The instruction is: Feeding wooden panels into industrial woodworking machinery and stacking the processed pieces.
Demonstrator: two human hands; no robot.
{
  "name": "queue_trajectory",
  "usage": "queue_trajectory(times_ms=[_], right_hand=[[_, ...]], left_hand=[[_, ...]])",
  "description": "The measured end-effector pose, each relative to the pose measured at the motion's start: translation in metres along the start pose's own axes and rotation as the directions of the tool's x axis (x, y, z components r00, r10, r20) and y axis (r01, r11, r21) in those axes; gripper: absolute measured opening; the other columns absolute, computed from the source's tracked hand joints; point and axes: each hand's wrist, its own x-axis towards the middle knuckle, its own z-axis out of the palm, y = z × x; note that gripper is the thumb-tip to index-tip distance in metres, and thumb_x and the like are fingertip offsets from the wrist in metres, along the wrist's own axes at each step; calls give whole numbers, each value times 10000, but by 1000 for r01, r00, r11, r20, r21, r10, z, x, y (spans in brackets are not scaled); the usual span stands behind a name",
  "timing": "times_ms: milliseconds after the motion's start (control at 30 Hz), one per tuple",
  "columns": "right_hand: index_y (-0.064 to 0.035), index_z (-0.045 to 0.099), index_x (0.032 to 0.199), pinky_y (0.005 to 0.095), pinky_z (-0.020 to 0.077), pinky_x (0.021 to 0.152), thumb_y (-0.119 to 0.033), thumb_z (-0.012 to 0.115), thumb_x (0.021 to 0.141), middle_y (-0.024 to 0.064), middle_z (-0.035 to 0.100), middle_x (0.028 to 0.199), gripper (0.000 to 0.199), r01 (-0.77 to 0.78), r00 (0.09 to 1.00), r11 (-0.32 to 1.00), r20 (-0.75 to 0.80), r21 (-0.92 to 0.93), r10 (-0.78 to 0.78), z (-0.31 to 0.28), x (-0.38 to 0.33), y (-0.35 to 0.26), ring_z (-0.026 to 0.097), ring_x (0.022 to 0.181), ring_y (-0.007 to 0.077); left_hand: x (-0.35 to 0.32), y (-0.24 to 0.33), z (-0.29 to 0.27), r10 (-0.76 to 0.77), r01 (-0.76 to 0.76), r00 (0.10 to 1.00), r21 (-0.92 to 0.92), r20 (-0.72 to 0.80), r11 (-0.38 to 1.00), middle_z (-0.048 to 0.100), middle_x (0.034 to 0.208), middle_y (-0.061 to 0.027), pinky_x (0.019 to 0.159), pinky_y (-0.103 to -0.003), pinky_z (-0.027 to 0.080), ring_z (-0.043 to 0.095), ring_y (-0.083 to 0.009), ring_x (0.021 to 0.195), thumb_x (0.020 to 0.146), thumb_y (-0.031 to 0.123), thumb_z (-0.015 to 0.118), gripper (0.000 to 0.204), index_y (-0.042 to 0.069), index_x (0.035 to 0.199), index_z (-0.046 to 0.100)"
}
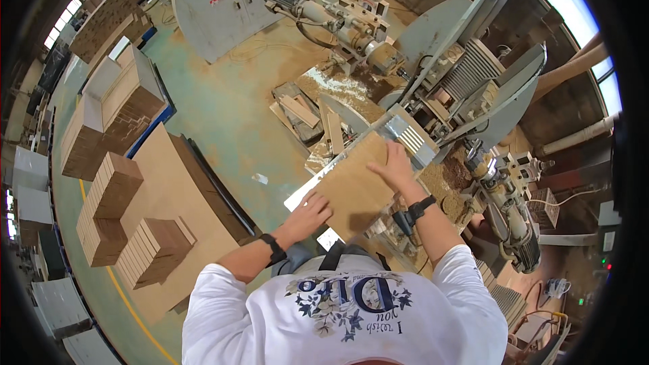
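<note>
A flat brown wooden board lies on the metal table of a grey woodworking machine. My left hand rests on the board's near left corner, fingers spread over the edge. At the board's far right side my right hand lies flat on top, close to the ribbed metal plate. Both wrists carry black bands. The board's far end points into the machine.
Stacks of cut wooden pieces stand on a large board to my left. More stacks sit farther back on a blue pallet. Sawdust and offcuts pile up beside the machine. A grey cabinet stands behind.
</note>
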Motion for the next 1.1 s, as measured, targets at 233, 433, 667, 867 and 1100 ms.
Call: queue_trajectory(times_ms=[233,433,667,867,1100], right_hand=[[-3,528,1004,389,450,765,-614,681,578,195,604,936,761,-89,919,994,378,-66,107,-19,34,14,579,889,338],[2,537,1019,394,442,775,-609,676,587,199,608,953,761,15,892,1000,452,-24,-3,-10,49,27,575,912,343],[-5,565,1048,380,461,769,-561,715,560,183,624,951,755,54,880,994,466,99,-94,-11,51,37,599,898,318],[-6,564,1017,393,456,734,-532,716,562,204,616,910,712,61,939,994,342,-90,-27,-27,34,27,590,866,342],[4,475,1096,355,459,770,-354,780,592,163,589,989,689,-34,999,956,50,292,20,-66,6,4,578,929,284]], left_hand=[[-29,39,41,-707,508,592,-860,387,-46,547,597,-38,492,-227,410,517,-103,524,821,205,587,205,30,729,534],[-22,42,59,-688,528,483,-807,542,-266,581,674,17,490,-215,378,474,-51,559,803,352,629,348,6,772,651],[7,46,54,-554,176,634,-798,540,-577,614,1015,-65,775,-276,424,557,-127,890,759,351,657,466,-7,1051,600],[7,51,68,-575,-15,730,-832,370,-555,583,1075,-76,835,-289,427,547,-144,954,792,235,622,436,8,1151,518],[11,26,-23,-726,15,677,-988,122,-152,589,1017,-64,779,-280,461,568,-139,885,714,136,699,470,3,1110,483]])
